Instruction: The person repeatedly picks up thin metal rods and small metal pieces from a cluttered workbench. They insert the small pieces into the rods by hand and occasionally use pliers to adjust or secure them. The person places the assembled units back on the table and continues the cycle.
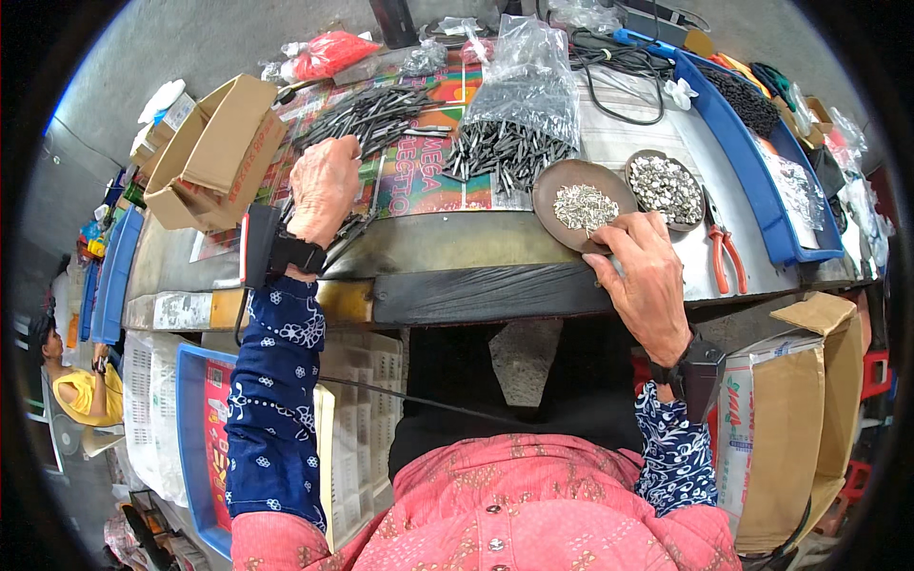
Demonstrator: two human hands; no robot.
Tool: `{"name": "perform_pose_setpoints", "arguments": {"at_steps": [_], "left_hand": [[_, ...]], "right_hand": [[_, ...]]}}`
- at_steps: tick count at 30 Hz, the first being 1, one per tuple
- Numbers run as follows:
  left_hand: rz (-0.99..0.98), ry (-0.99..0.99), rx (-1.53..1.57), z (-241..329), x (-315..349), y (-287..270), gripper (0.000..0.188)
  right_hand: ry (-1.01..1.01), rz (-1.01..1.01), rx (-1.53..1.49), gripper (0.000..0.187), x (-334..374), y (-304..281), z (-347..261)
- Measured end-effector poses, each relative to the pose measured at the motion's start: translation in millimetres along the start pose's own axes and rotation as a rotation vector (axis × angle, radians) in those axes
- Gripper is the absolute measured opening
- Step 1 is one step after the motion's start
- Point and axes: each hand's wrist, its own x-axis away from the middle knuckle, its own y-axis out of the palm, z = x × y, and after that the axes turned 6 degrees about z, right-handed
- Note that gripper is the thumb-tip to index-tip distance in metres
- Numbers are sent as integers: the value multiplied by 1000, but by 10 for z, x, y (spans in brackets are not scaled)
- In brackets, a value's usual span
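My left hand [324, 187] is curled closed at the near edge of a pile of long, slim black pieces [371, 116]; whatever its fingers hold is hidden. Over on the right, my right hand [649, 285] reaches to the near rim of a round brown dish [546, 211]. Its thumb and forefinger are bent together beside small silver pins [583, 206] heaped in the dish. Anything between those fingertips is too small to make out. A second round dish just behind holds small silver metal parts [666, 183]. Between the hands, more black pieces [509, 160] spill from a clear plastic bag [526, 76].
Red-handled pliers [725, 255] lie right of the dishes. A long blue tray [738, 167] borders the table's right side. An open cardboard box [211, 157] stands left. Below the table edge are a blue crate [195, 419] and a carton [785, 419]. Far left sits another person [90, 392].
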Motion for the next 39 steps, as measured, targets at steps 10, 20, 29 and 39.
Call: {"name": "perform_pose_setpoints", "arguments": {"at_steps": [10,20,29,39], "left_hand": [[49,99,-115,-138,-65,306,9],[18,75,-75,-210,-94,329,12],[48,114,-86,-113,-2,227,10],[101,145,-108,-27,45,56,9]], "right_hand": [[39,19,-18,35,24,-6,48],[17,38,-8,27,36,-2,43],[19,42,-87,13,23,-13,14],[51,116,-142,10,31,-30,-69]]}}
